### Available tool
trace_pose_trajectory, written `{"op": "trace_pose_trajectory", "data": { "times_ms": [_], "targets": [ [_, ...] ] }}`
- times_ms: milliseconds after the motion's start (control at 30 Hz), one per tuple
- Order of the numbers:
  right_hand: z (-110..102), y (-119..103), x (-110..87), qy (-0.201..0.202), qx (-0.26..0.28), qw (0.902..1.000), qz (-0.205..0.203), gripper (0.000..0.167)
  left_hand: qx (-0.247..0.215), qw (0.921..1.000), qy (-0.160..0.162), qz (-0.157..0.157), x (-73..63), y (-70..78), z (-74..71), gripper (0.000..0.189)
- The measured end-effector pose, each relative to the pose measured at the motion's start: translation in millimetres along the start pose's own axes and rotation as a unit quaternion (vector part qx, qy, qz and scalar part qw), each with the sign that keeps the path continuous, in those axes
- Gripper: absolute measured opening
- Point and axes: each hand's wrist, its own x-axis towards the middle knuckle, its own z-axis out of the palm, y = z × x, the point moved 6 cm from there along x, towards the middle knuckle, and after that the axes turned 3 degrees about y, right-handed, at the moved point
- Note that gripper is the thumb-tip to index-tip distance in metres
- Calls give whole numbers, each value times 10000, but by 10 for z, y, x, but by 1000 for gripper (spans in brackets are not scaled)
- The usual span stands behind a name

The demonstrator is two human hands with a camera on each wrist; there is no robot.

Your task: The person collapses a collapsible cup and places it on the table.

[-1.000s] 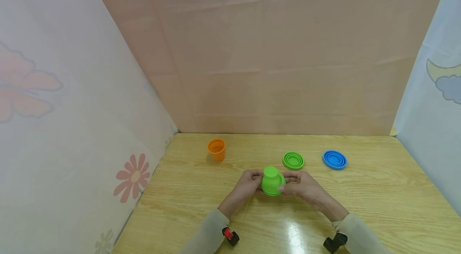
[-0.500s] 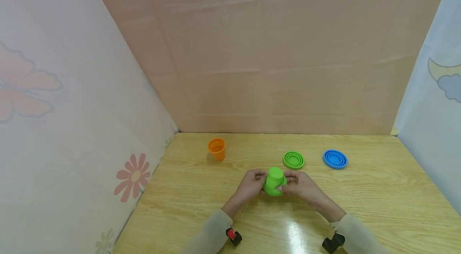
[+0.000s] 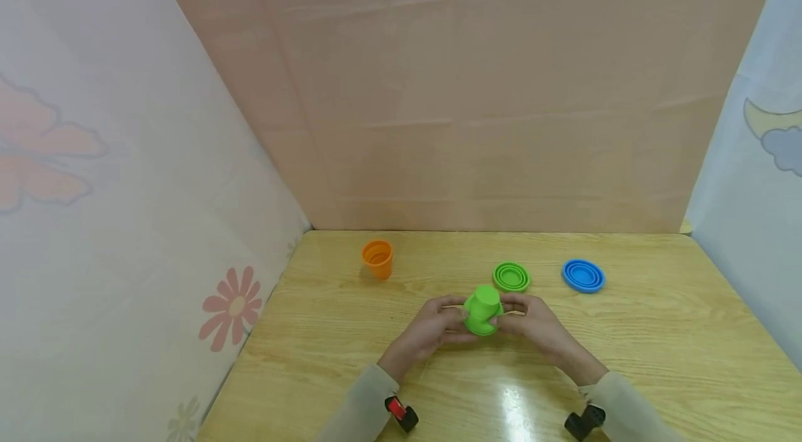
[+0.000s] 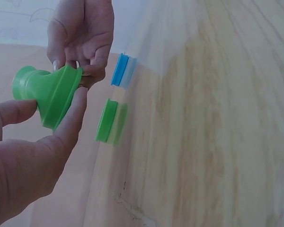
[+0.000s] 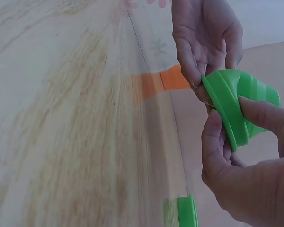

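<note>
A light green collapsible cup [image 3: 485, 303] is held base up above the table [image 3: 351, 330], its wide rim facing down. My left hand [image 3: 431, 326] pinches its left side, thumb on the wall and fingers under the rim, as the left wrist view shows with the cup [image 4: 57, 92]. On the opposite side my right hand [image 3: 532, 325] grips the same cup [image 5: 236, 101], thumb pressed against the wall. Under the thumbs the wall is dented and partly folded, and the narrow base end leans over. The inside of the cup is hidden.
A folded green collapsible cup [image 3: 510, 278] lies just behind my right hand. Farther right is a folded blue one [image 3: 583, 275]. An orange cup [image 3: 378, 259] stands extended at the back left. Cloth walls rise behind the table and at both sides.
Both hands have shifted the green cup slightly right and its base has tipped. Its wall has become more dented under the thumbs. The other cups stay where they were.
</note>
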Motion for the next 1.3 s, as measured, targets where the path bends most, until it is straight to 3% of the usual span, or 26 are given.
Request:
{"op": "trace_pose_trajectory", "data": {
  "times_ms": [233, 600, 900, 1133, 1233, 1300],
  "targets": [
    [-11, 25, -2, 5, -177, 9997, 178, 78, 128, 9995, 304, 22, -8, 2, 37, 43],
    [43, -9, 18, -329, -190, 9993, -30, 85, 251, 9952, 940, 75, 41, -38, 86, 37],
    [53, -43, 39, 14, -325, 9995, 13, 85, 196, 9909, 1322, 173, 52, -18, 154, 38],
    [50, -46, 71, 378, -536, 9978, -17, 73, 196, 9887, 1455, 308, 63, -6, 175, 32],
    [18, 4, 92, 205, -491, 9986, 73, 72, 131, 9895, 1403, 306, 65, -22, 171, 32],
    [0, 34, 104, -121, -390, 9991, 72, 72, 128, 9900, 1380, 264, 64, -32, 153, 34]
  ]
}}
